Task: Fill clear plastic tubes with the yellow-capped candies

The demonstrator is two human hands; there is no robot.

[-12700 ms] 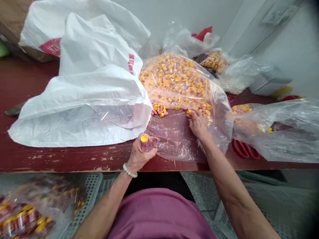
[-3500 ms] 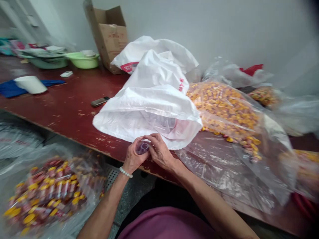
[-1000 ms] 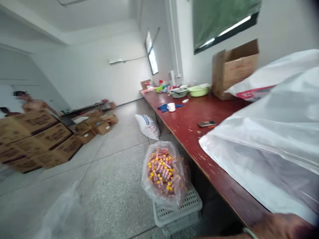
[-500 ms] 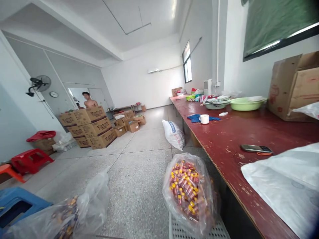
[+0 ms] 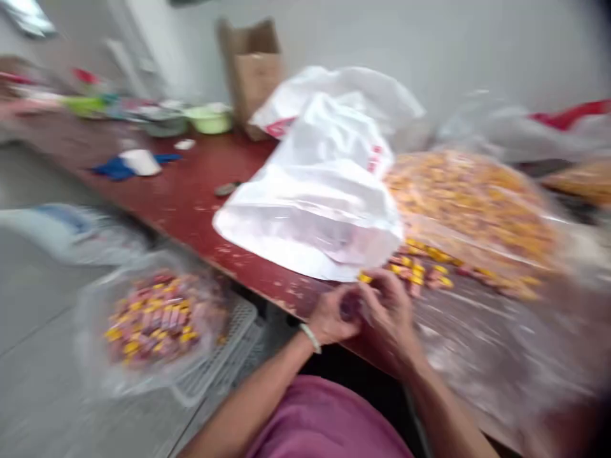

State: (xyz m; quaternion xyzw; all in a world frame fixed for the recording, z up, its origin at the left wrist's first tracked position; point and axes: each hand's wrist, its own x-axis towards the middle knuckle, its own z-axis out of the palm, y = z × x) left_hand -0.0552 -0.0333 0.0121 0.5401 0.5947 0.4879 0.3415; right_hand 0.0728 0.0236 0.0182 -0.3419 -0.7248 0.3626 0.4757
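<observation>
My left hand (image 5: pixel 331 316), with a pale band on its wrist, is at the front edge of the red table, fingers curled. Close beside it, my right hand (image 5: pixel 390 306) has bent fingers brought together. Something small and dark shows between the hands, too blurred to name. Several small yellow-capped bottles (image 5: pixel 417 270) lie loose just beyond my right hand. A white woven sack (image 5: pixel 305 184) lies right behind both hands. To the right, a large clear plastic bag (image 5: pixel 477 197) holds a heap of the same yellow-topped pieces.
On the floor at left, an open clear bag of yellow-capped bottles (image 5: pixel 153 318) rests on a grey plastic crate (image 5: pixel 200 375). Along the red table (image 5: pixel 200 216) are a white mug (image 5: pixel 140 162) on a blue cloth, a green basin (image 5: pixel 209 119) and a cardboard box (image 5: pixel 255 76).
The view has swung right and down, from the room to the table. Both my hands, out of sight before, now show at the table edge.
</observation>
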